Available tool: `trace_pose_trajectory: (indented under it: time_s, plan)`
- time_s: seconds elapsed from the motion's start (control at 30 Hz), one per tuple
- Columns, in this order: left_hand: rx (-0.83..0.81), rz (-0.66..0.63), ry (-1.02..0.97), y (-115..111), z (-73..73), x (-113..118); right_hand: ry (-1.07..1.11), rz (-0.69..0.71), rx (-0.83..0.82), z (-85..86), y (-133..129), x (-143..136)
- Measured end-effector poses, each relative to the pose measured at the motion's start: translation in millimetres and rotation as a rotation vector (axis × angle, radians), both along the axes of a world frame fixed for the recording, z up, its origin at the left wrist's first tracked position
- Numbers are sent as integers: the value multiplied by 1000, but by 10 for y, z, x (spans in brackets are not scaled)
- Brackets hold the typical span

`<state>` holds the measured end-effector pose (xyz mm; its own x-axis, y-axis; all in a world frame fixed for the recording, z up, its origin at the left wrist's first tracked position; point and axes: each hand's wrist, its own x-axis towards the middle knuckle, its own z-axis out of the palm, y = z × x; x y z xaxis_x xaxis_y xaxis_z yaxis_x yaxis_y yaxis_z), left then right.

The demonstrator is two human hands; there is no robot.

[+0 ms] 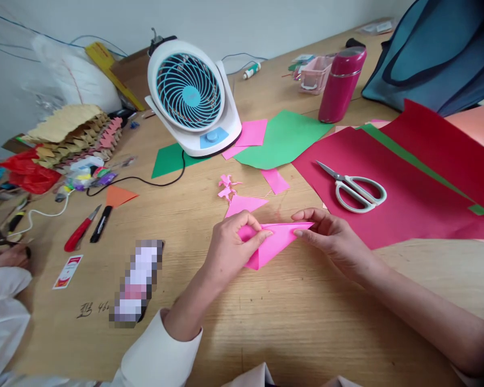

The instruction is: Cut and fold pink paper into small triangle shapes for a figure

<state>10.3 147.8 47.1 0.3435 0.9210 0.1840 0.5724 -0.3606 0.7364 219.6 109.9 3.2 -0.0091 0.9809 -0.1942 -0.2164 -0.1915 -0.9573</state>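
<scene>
A folded piece of pink paper [272, 248], roughly triangular, is held just above the table between both hands. My left hand [233, 242] pinches its left part between thumb and fingers. At the paper's pointed right end, my right hand [331, 234] closes thumb and fingers on the tip. Just beyond my left hand lie a pink paper triangle [244, 205] and small pink cut scraps [226, 188]. White-handled scissors [357, 192] rest on a large dark red sheet [339, 161] to the right.
A white fan [191, 97] stands behind green paper [284, 140]. Near it is a magenta bottle [341, 86]. On the left lie a phone [137, 282], a red knife [80, 231] and a black cutter [101, 224]. Another person's hand [8, 257] holds dark scissors at the far left.
</scene>
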Motion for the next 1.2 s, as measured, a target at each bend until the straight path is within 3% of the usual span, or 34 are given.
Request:
trace_pose_trajectory:
  time_s: [0.23, 0.73, 1.2]
  plan:
    - [-18, 19, 2, -20, 33, 9, 36, -5, -35, -21, 2, -12]
    - [-164, -74, -52, 44, -27, -14, 27, 20, -23, -73, -7, -16]
    - [-212, -44, -49, 36, -6, -26, -107, 74, -19, -54, 5, 7]
